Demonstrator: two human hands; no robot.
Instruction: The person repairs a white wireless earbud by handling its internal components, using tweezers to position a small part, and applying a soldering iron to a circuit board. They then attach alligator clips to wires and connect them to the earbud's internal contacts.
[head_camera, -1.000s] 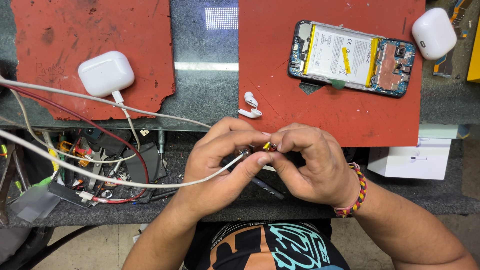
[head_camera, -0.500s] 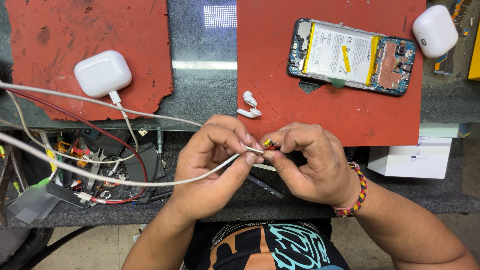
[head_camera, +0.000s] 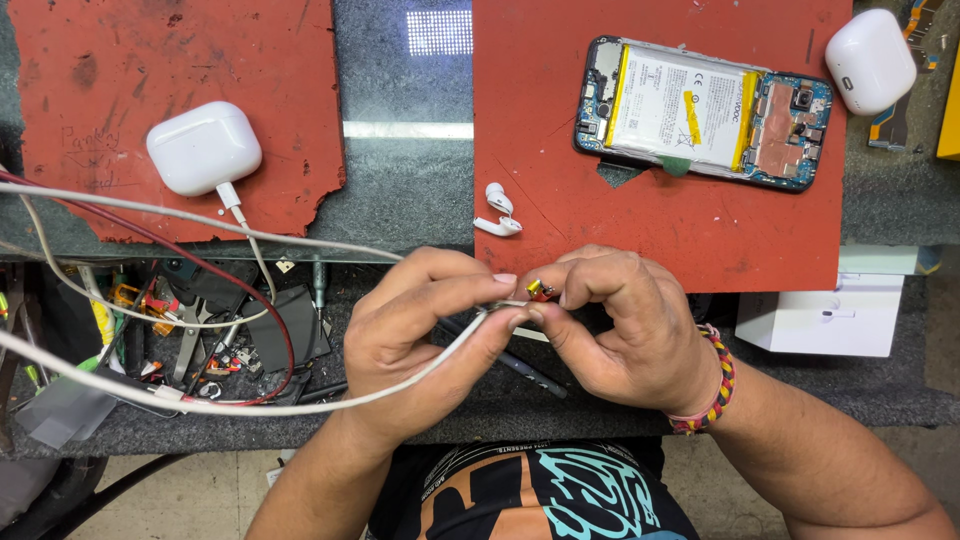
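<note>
My left hand (head_camera: 425, 325) pinches the end of a white cable (head_camera: 250, 405) that runs off to the left. Close against it, my right hand (head_camera: 625, 325) grips a tiny yellow and red part (head_camera: 540, 290) at the cable's tip. A beaded bracelet (head_camera: 712, 385) circles my right wrist. Both hands hover over the front edge of the bench, just below a red mat (head_camera: 560, 180). A dark thin tool (head_camera: 515, 365) lies under the hands.
On the red mat lie two white earbuds (head_camera: 497, 210) and an opened phone (head_camera: 700, 110) showing its battery. A white earbud case (head_camera: 203, 148) with a cable rests on a second red mat (head_camera: 120, 90). Another white case (head_camera: 870, 60) sits top right. Tools and wires fill a tray (head_camera: 200, 340) at left; a white box (head_camera: 820, 315) at right.
The hands have stayed together at the cable tip; the fingers shifted slightly, and the view drifted a little.
</note>
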